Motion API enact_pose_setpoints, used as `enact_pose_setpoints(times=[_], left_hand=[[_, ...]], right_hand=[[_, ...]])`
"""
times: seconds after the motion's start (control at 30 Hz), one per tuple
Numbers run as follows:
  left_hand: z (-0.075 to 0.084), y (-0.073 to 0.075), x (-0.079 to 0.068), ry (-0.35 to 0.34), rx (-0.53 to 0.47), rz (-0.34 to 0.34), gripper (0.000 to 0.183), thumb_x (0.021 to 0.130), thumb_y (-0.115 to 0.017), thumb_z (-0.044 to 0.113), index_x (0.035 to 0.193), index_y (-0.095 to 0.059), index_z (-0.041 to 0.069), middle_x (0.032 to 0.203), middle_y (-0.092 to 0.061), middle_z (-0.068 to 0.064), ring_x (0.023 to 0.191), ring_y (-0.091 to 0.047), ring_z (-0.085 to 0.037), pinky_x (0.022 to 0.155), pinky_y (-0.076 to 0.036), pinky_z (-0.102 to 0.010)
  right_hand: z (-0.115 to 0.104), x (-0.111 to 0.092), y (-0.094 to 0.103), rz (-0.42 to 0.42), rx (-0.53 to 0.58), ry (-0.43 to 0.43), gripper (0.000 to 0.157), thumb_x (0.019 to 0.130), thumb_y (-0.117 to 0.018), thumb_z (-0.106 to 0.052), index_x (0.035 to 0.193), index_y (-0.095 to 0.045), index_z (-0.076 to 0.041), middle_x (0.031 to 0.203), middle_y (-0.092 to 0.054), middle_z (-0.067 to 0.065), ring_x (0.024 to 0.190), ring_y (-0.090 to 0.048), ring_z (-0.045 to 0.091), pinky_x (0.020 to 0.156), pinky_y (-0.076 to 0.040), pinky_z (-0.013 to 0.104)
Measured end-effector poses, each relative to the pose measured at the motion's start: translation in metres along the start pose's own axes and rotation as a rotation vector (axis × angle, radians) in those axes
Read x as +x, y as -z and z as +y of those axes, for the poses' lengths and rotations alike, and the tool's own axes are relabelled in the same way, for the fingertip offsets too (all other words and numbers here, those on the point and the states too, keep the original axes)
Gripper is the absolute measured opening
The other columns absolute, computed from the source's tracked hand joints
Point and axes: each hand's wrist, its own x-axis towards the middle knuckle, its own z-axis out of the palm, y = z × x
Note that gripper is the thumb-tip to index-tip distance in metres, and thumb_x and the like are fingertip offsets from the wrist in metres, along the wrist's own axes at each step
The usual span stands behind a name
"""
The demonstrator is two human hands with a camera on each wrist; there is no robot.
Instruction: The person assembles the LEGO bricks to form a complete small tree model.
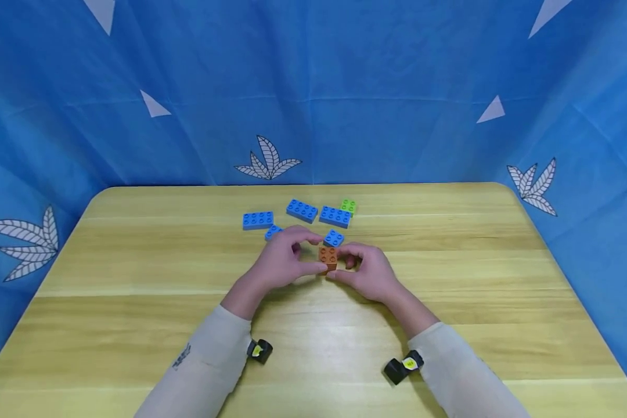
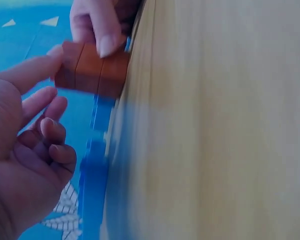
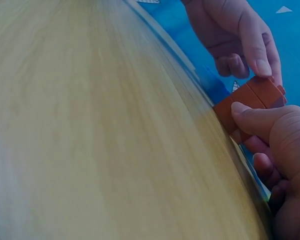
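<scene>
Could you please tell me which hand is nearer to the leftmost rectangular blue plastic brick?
Left: the left hand is to the right of that blue brick, closer to the person; the right hand is farther right, past the stacked orange plastic bricks.

Two beige-sleeved arms (image 1: 204, 360) are slanting up from the bottom edge; the bare left hand (image 1: 282, 261) and bare right hand (image 1: 371, 274) are pinching close together near mid-frame.

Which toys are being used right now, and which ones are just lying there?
In use:
orange brick stack, held by the right grip, touched by the left grip

Seemingly just lying about:
three long blue bricks
small blue brick
partly hidden blue brick
green brick
</scene>
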Motion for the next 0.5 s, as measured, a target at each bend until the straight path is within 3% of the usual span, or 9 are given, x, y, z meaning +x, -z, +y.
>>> enact_pose_setpoints(times=[0.27, 0.4, 0.5], left_hand=[[-0.021, 0.028, -0.003, 0.039, 0.024, 0.090, 0.048, 0.079, -0.088, 0.019, 0.121, -0.070, 0.004, 0.115, -0.064, -0.010, 0.071, -0.049, -0.023, 0.061, -0.042, -0.034], [-0.032, 0.039, -0.005, 0.094, 0.095, 0.110, 0.051, 0.078, -0.088, 0.018, 0.123, -0.069, 0.003, 0.129, -0.059, -0.012, 0.097, -0.056, -0.026, 0.079, -0.051, -0.035], [-0.039, 0.044, -0.006, 0.117, 0.136, 0.101, 0.054, 0.077, -0.089, 0.018, 0.125, -0.068, 0.003, 0.137, -0.054, -0.013, 0.119, -0.052, -0.028, 0.095, -0.048, -0.039]], right_hand=[[-0.001, 0.000, -0.001, 0.008, -0.019, -0.021, 0.035, 0.078, -0.088, -0.019, 0.108, -0.075, -0.008, 0.080, -0.062, 0.001, 0.075, -0.055, 0.019, 0.067, -0.046, 0.036], [-0.002, 0.000, -0.002, 0.000, -0.025, -0.030, 0.036, 0.078, -0.088, -0.020, 0.110, -0.074, -0.008, 0.081, -0.061, 0.001, 0.076, -0.054, 0.019, 0.067, -0.045, 0.036], [-0.003, 0.000, -0.001, 0.002, -0.025, -0.033, 0.036, 0.078, -0.088, -0.020, 0.110, -0.074, -0.008, 0.081, -0.061, 0.001, 0.076, -0.054, 0.019, 0.068, -0.045, 0.037]])
